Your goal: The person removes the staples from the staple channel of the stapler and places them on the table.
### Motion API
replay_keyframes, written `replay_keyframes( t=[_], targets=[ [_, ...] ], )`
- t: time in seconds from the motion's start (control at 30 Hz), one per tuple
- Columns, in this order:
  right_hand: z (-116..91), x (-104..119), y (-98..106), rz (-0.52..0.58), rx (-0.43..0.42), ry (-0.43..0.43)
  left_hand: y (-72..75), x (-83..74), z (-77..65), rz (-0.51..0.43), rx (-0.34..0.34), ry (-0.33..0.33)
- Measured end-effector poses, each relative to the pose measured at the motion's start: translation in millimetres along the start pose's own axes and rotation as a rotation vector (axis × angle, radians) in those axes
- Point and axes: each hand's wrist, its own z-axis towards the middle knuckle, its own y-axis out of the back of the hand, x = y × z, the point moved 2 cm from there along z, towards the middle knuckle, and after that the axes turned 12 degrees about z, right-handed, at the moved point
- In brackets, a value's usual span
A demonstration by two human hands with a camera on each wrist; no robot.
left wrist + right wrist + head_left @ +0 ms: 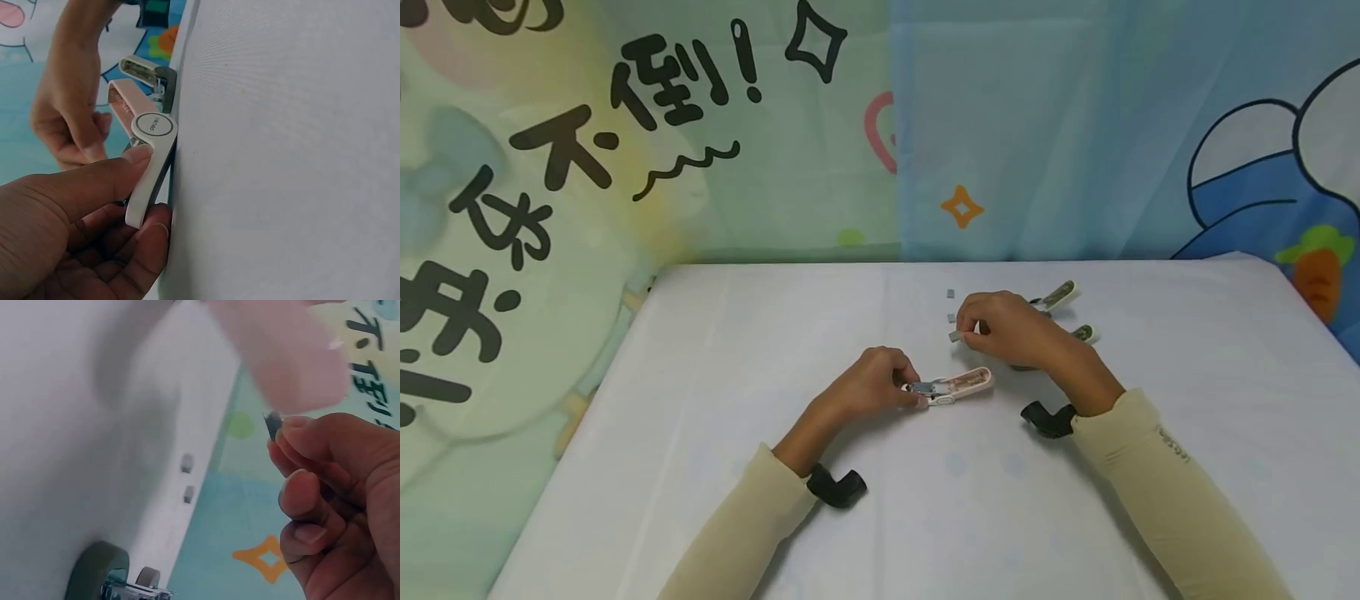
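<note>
My left hand [868, 385] grips a pink-and-white stapler [968, 382] by one end, thumb on its side; its top is swung open, and the metal inside shows. In the left wrist view the stapler [149, 169] is seen side-on, its pink cover raised. Between thumb and forefinger, my right hand [1018, 329] pinches a small grey strip of staples [274, 426], held apart from the stapler. That strip [955, 337] also shows at the fingertips in the head view. A blurred pink shape [306, 369], probably the stapler's cover, fills the top of the right wrist view.
Two more small staple strips, one farther back [951, 293] and one nearer [951, 318], lie on the white table [700, 500]. Behind the right hand are two other opened staplers, a rear one [1062, 295] and a front one [1084, 332], partly hidden. A printed curtain [1037, 125] hangs behind.
</note>
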Motion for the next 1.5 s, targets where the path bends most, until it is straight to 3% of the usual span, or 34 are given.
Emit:
replay_keyframes(
  t=[0.23,0.4,0.87,1.23,1.5],
  targets=[
    [19,-16,2,-0.045,0.102,-0.04,1.8,-1.1,1.2,0.014,0.005,0.017],
    [29,-24,-2,-0.093,0.126,-0.052,0.5,-0.4,0.8,0.01,0.006,0.014],
    [30,-32,-12,-0.115,0.246,-0.17,-0.3,2.2,-1.2,0.01,0.008,0.042],
    [11,-32,6,-0.181,0.193,-0.178,4.8,-3.0,0.6,0.005,-0.005,0.033],
    [-2,-33,12,-0.085,0.047,-0.084,-0.1,-1.3,-0.2,-0.022,0.006,0.032]
  ],
)
